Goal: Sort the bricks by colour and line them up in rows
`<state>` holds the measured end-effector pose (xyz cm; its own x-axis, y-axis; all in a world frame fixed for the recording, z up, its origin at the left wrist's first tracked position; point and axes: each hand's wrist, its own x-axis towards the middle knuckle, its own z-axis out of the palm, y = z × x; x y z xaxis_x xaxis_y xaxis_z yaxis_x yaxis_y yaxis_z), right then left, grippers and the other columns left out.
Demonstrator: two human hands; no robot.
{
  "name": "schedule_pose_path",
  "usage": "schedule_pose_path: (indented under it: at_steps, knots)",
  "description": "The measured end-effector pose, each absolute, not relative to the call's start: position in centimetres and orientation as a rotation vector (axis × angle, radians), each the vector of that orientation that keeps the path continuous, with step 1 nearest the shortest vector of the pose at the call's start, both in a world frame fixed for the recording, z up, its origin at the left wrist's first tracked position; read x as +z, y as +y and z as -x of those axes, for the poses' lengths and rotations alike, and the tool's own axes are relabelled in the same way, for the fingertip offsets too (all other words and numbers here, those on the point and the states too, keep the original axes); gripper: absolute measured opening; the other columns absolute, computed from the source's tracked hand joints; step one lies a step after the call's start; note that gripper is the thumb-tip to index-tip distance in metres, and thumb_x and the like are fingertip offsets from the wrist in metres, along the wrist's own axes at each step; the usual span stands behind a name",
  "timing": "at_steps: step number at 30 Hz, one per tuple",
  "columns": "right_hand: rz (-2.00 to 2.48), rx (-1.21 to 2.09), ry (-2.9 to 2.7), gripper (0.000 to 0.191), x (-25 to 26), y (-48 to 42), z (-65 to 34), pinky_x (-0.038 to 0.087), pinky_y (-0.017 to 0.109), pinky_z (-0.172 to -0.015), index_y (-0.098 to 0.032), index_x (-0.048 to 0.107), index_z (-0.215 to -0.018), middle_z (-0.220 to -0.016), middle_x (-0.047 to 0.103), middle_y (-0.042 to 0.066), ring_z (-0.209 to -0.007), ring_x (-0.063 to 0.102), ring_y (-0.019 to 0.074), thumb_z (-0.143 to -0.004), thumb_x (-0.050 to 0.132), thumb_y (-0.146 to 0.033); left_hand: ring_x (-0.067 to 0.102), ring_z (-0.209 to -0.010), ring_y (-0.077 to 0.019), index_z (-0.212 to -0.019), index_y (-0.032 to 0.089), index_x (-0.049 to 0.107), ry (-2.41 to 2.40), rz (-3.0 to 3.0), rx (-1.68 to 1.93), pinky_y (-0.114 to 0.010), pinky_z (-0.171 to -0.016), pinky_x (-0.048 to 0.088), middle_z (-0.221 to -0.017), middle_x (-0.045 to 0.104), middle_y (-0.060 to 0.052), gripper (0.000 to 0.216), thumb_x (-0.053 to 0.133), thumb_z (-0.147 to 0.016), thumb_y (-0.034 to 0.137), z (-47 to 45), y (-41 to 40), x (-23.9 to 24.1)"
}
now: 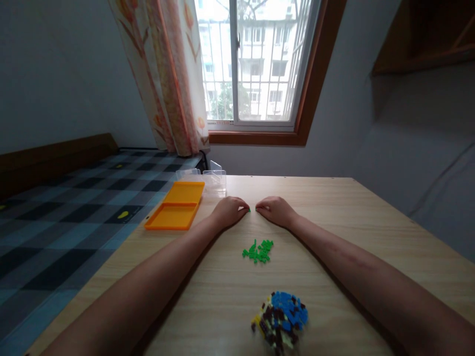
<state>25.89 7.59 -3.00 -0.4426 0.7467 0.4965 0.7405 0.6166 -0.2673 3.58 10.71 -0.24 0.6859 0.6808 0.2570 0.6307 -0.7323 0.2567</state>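
Right now, left hand: the bare left hand (230, 210) reaches over the far half of the table from the left, thumb and fingertips pinched together on a tiny bright green plastic piece (249, 210)
Right hand: the bare right hand (276, 210) faces it from the other side, its fingertips likewise pinched on a second tiny green piece (256, 209); a narrow gap lies between the two hands
Green pile: a loose, spread-out heap of small bright green plastic pieces (259, 251) lies on the tabletop between the forearms, a little nearer the person than the hands
Mixed cluster: a rounded cluster of small blue, dark brown, pale and yellow pieces (285, 314) sits nearest the person, apart from the green heap; whether its pieces are joined, I cannot tell
Orange case: a shallow, rectangular orange plastic case (171, 216) lies unfolded near the left edge of the table, to the left of the left hand
Clear boxes: transparent plastic containers (215, 184) stand just beyond the case, at the far left corner
Table: a pale wood-grain tabletop (334, 207) bears all of these
Surroundings: a bed with a blue, grey and black checked cover (85, 198) on the left, a floral curtain (168, 74) and a brown-framed window (263, 69) beyond
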Motion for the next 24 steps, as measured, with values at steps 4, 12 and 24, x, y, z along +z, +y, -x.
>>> schedule_pose_path:
  at_steps: [4, 12, 24]
  knots:
    - [1.171, 0.037, -2.244, 0.018, -3.3, 8.5, -25.8, 0.051, 0.03, -0.081, -0.022, 0.079, -0.093, -0.092, 0.078, 0.006, -0.085, 0.07, 0.0198, -0.092, 0.061, -0.023, 0.069, -0.091, -0.0206, -0.099, 0.021, 0.079, 1.094, -2.745, 0.515, -0.029, -0.086, 0.05, -0.102, 0.077, -0.006, 0.028, 0.057, -0.089, 0.034, -3.8, 11.8, -0.3]
    - [1.103, 0.076, -2.265, 0.017, -3.5, 8.5, -26.0, 0.051, 0.028, -0.084, -0.023, 0.079, -0.097, -0.098, 0.078, 0.004, -0.091, 0.072, 0.0187, -0.094, 0.062, -0.022, 0.071, -0.09, -0.0207, -0.096, 0.024, 0.08, 1.124, -2.808, 0.584, -0.029, -0.083, 0.052, -0.099, 0.078, -0.004, 0.024, 0.06, -0.088, 0.034, -3.9, 12.3, -1.1]
    - [1.077, -0.007, -2.289, 0.02, -3.0, 8.0, -25.5, 0.052, 0.029, -0.085, -0.02, 0.079, -0.095, -0.097, 0.078, 0.005, -0.09, 0.07, 0.0188, -0.094, 0.059, -0.018, 0.072, -0.089, -0.0193, -0.094, 0.025, 0.08, 1.146, -2.797, 0.644, -0.027, -0.081, 0.054, -0.1, 0.079, -0.002, 0.021, 0.061, -0.09, 0.033, -3.9, 12.2, -1.3]
